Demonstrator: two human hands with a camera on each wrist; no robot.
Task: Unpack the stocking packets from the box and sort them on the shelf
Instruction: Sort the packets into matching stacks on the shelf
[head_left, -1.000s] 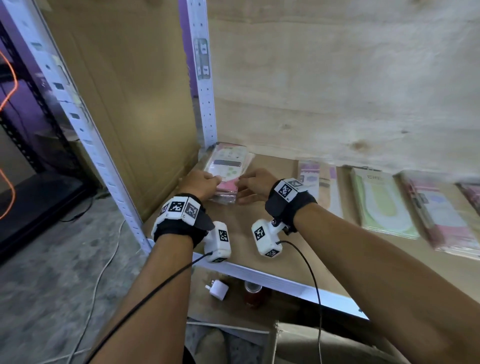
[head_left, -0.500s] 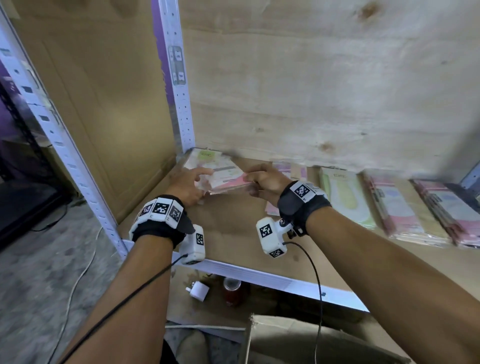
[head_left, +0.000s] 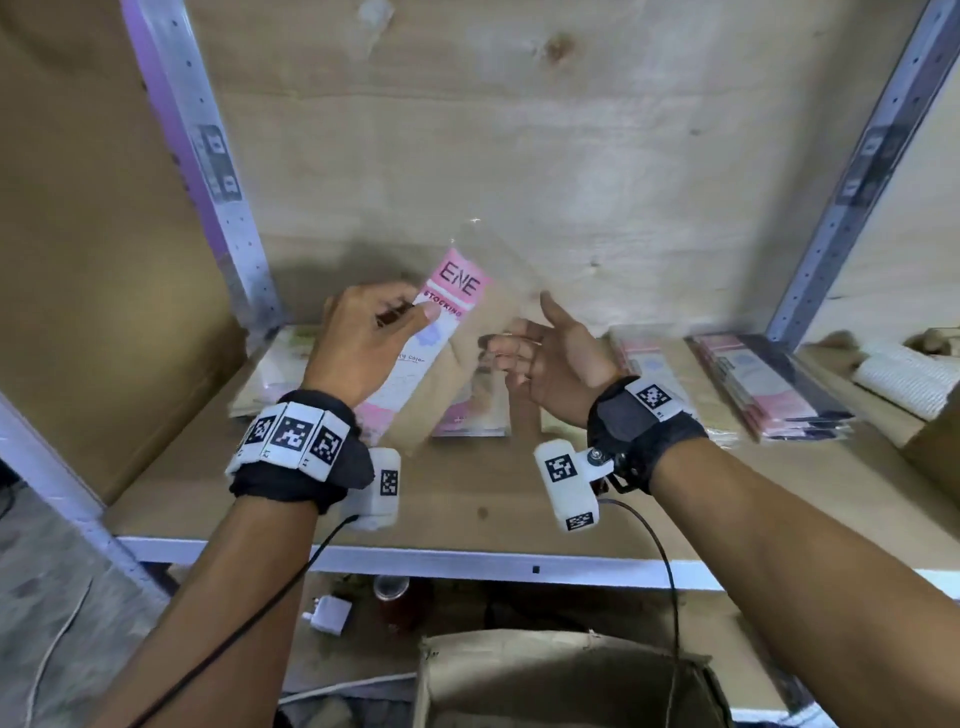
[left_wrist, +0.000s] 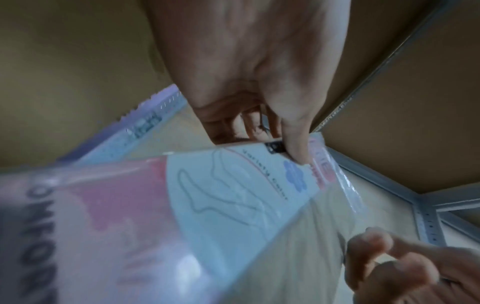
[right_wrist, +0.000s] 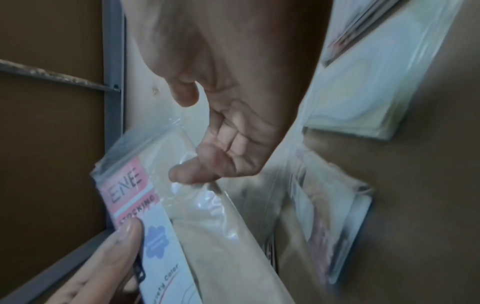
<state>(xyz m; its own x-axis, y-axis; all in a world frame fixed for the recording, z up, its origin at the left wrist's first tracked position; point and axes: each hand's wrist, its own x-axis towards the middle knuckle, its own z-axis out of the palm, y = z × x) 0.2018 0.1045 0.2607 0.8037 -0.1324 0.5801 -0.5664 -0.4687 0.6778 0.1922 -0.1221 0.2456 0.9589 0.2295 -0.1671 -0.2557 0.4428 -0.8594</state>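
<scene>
Left hand: thumb pinches stocking packet, held tilted above shelf. Left wrist view alone shows leg outline on card. Right hand: fingers loosely spread, little finger touching packet's clear film. Packet stacks on shelf, right.

A clear stocking packet with a pink ENE label is pinched by the left hand while the right hand is held loosely open just above it, with more packets laid on the shelf.
</scene>
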